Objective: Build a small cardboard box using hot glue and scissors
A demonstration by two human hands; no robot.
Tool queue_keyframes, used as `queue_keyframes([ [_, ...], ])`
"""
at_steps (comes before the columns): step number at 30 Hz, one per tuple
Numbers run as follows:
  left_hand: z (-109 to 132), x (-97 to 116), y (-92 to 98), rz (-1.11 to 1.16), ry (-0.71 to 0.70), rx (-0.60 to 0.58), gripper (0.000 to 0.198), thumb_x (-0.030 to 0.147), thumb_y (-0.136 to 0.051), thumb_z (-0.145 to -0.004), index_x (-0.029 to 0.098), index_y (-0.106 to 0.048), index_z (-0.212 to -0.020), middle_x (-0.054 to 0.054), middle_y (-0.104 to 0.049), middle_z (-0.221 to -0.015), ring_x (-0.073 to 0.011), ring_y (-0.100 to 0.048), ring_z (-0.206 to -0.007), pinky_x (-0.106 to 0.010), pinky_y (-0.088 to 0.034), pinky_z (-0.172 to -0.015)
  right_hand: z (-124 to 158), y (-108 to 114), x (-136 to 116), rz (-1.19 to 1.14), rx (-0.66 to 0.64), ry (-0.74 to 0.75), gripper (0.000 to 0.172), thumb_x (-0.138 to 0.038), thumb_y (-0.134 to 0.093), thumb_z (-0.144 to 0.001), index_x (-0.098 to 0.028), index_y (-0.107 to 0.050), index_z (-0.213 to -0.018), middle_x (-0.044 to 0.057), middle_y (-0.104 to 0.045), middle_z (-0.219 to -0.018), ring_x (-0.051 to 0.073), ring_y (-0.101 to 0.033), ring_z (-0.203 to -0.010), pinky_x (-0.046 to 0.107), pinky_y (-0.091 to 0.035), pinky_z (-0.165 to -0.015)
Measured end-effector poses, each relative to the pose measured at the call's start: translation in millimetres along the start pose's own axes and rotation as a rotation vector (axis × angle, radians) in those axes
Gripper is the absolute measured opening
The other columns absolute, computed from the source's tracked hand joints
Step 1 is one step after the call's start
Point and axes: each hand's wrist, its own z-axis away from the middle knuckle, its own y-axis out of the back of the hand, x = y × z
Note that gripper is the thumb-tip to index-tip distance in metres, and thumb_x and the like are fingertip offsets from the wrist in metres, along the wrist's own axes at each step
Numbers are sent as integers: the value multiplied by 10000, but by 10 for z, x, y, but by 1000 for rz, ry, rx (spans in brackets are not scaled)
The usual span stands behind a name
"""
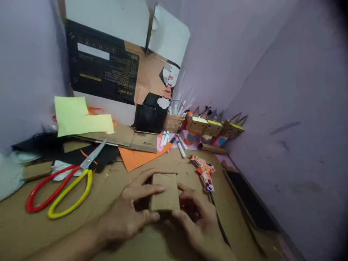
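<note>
Between my two hands is a small cardboard box (165, 194), held just over the brown cardboard work surface. My left hand (133, 204) grips its left side, with the index finger lying on top and the thumb at the near edge. On the other side, my right hand (197, 214) has its thumb at the near right corner and its fingers curled against the right side. The box's underside is hidden. To the left lie scissors (86, 163) with one red and one yellow handle, blades partly apart.
Behind the hands are an orange paper sheet (143, 156), several white markers (179, 145) and yellow paper (81, 121). A glue gun wrapped in patterned material (205, 172) lies to the right, its cord trailing nearer. Cardboard figures (206, 127) stand by the wall.
</note>
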Motion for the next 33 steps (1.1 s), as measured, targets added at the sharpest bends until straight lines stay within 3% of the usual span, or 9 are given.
queue_keyframes([
  [5,-15,0,62,-112,-54,23,484,230,-684,-741,311,-548,-1199,-83,-366,-1423,-303,-402,-1280,-460,-389,-1019,-51,14,21,-66,-25,-24,216,-204,-739,-668,-226,-585,-817,79,-685,-1082,248,-644,-1034,256,-550,-726],
  [11,-16,81,93,-201,-230,-10,544,7,-544,-749,243,-496,-1237,-107,-321,-1439,-268,-369,-1307,-417,-388,-1040,-56,40,71,-17,-62,-7,220,-46,-620,-687,-208,-571,-827,133,-624,-1185,262,-528,-1198,325,-531,-833],
  [15,8,111,99,-239,-268,-17,584,-63,-474,-724,233,-499,-1228,-99,-302,-1445,-259,-363,-1311,-404,-395,-1041,-67,35,58,-14,-49,19,237,-23,-597,-673,-208,-565,-818,134,-622,-1165,260,-514,-1210,308,-541,-803],
  [23,32,125,100,-288,-195,-17,668,-13,-537,-729,245,-377,-1324,-125,-298,-1453,-286,-352,-1317,-450,-381,-1045,-46,40,51,-15,-52,18,241,-36,-619,-663,-218,-555,-808,112,-617,-1146,268,-506,-1204,316,-532,-807],
  [26,35,117,102,-297,-94,6,697,80,-610,-743,264,-320,-1349,-124,-361,-1422,-292,-362,-1311,-471,-349,-1064,-40,26,48,-57,-66,-68,254,-62,-649,-658,-225,-547,-824,93,-583,-1195,251,-588,-1081,327,-537,-786],
  [29,35,106,118,-328,-35,12,719,192,-680,-729,294,-315,-1340,-100,-442,-1364,-290,-416,-1272,-473,-334,-1073,-58,11,52,-142,-25,-176,513,-171,-743,-629,-263,-502,-1072,90,-511,-1294,242,-610,-1023,390,-515,-855],
  [31,36,103,126,-346,-33,11,736,225,-703,-710,301,-323,-1335,-91,-458,-1354,-293,-433,-1259,-461,-344,-1069,-68,10,61,-185,-20,-167,829,-295,-807,-584,-298,-363,-1285,94,-428,-1387,276,-512,-1183,450,-417,-995],
  [33,39,106,121,-358,-36,-8,761,240,-723,-688,300,-327,-1336,-88,-470,-1350,-294,-435,-1257,-438,-368,-1057,-67,13,67,-219,-81,-124,1000,-395,-827,-552,-316,-260,-1372,86,-352,-1451,291,-370,-1313,469,-305,-1081],
])
